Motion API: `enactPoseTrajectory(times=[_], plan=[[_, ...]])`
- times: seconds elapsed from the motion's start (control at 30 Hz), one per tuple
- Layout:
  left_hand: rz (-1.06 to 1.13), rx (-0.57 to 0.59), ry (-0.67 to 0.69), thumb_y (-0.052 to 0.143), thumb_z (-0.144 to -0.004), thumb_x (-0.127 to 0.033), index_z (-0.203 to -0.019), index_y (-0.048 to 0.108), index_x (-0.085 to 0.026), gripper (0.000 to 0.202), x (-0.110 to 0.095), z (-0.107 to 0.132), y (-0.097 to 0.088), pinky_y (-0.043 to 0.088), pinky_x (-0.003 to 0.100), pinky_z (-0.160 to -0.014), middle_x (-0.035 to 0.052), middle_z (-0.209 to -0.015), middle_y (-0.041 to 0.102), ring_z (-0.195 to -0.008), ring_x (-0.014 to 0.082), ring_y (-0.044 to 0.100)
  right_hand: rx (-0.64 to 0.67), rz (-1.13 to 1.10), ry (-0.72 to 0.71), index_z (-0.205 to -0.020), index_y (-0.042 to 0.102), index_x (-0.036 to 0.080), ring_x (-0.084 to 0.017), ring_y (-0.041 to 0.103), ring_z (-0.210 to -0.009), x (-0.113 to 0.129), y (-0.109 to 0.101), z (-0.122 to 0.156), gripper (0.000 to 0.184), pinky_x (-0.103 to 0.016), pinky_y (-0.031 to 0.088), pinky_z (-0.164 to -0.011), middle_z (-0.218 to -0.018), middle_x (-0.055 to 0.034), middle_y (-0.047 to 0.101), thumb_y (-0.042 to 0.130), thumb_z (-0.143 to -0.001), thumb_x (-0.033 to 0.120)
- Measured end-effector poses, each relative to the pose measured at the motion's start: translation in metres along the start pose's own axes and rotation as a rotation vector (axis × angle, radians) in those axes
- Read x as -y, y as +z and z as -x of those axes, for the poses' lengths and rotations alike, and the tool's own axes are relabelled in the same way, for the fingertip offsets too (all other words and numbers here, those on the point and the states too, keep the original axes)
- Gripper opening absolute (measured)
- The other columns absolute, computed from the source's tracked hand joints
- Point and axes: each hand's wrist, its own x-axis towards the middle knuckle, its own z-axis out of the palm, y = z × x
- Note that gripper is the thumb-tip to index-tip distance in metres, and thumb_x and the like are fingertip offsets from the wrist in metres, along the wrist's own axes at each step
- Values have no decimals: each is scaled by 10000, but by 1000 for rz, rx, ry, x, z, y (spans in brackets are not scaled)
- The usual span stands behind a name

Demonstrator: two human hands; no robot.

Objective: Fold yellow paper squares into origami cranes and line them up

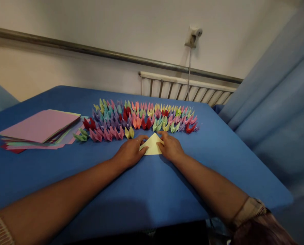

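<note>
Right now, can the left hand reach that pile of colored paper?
Probably yes: nothing seems to block the left hand from the colored paper stack along the near side of the origami cranes, though it's touching the folded yellow paper.

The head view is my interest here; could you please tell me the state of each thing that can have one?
Yellow paper: folded, triangular
Left hand: touching the paper's left side
Right hand: touching its right side
Paper cranes: folded, set out in rows
Paper stack: unevenly piled
Plug: plugged in
Curtain: hanging in folds
</note>
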Motion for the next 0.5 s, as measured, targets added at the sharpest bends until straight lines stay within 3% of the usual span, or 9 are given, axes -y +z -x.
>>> enactPoseTrajectory(times=[0.13,0.23,0.33,0.43,0.5], plan=[[-43,15,-4,512,-864,-296,-1250,529,-188,401,-3,0,0,485,392,-798,93,-1074,706,-953,282,663,-75,244,-160,-1377,458,132,-296,388,-1315,19,-3,17,467,-448,331,-1060,-1463,-163,419,453,-911,154],[-50,16,3,505,-876,-308,-1239,531,-189,383,-2,0,-1,500,405,-807,102,-1086,700,-968,287,664,108,246,-289,-1277,574,138,-253,490,-1223,24,-2,31,384,-399,391,-1022,-1381,-138,523,367,-954,154],[-72,-3,8,508,-878,-294,-1265,515,-184,403,-2,2,-1,509,414,-841,107,-1102,693,-999,283,658,197,231,-317,-1341,531,112,-267,454,-1289,25,0,42,419,-398,367,-1067,-1425,-153,489,416,-968,264],[-181,-87,142,503,-877,-252,-1322,483,-135,461,-10,14,2,405,460,-1044,149,-1304,590,-1235,299,529,243,228,-320,-1441,405,77,-342,302,-1405,26,1,51,623,-477,292,-1116,-1518,-222,340,463,-948,453],[-195,-76,262,437,-917,-257,-1378,426,-113,482,-19,27,8,317,460,-1129,163,-1435,479,-1358,282,406,278,216,-321,-1467,365,85,-355,232,-1437,27,0,55,669,-511,257,-1126,-1547,-238,270,448,-943,492]])
